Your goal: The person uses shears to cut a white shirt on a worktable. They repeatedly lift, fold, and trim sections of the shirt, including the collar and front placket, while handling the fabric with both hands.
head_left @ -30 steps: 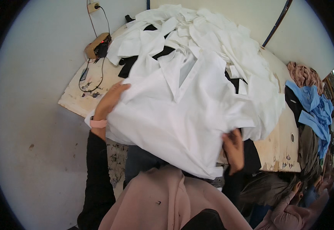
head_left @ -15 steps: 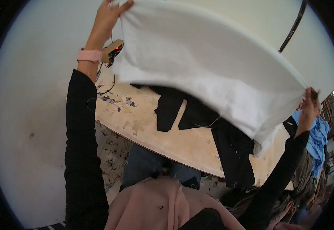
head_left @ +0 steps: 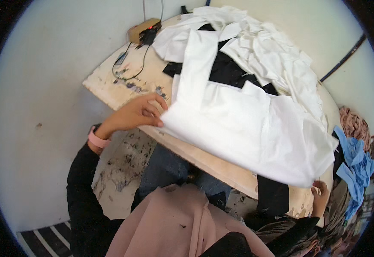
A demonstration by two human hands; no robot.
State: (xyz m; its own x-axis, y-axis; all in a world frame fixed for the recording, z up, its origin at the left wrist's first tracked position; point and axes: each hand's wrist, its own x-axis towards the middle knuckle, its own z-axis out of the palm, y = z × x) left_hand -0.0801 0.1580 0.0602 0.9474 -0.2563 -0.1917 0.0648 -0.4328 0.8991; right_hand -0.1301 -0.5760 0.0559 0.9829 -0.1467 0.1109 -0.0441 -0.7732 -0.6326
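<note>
A piece of white cloth lies spread over the near part of the table, its close edge stretched between my two hands. At the left corner, my left hand has its thumb and curled fingers closed at the cloth's edge. My right hand is at the near right corner, fingers bent against the cloth; part of its grip is hard to make out. A narrow white strip reaches away from the cloth's left side. Black fabric shows beyond it, and another black piece hangs over the table's front edge.
White garments are heaped along the table's far side. On the worn wooden table stand a small brown box and a dark cable. Blue cloth and pinkish-brown cloth pile at the right. A wall rises at left.
Both hands have come down and toward me, bringing the white cloth from raised in the air to lying on the table. The white heap and small box now show more fully.
</note>
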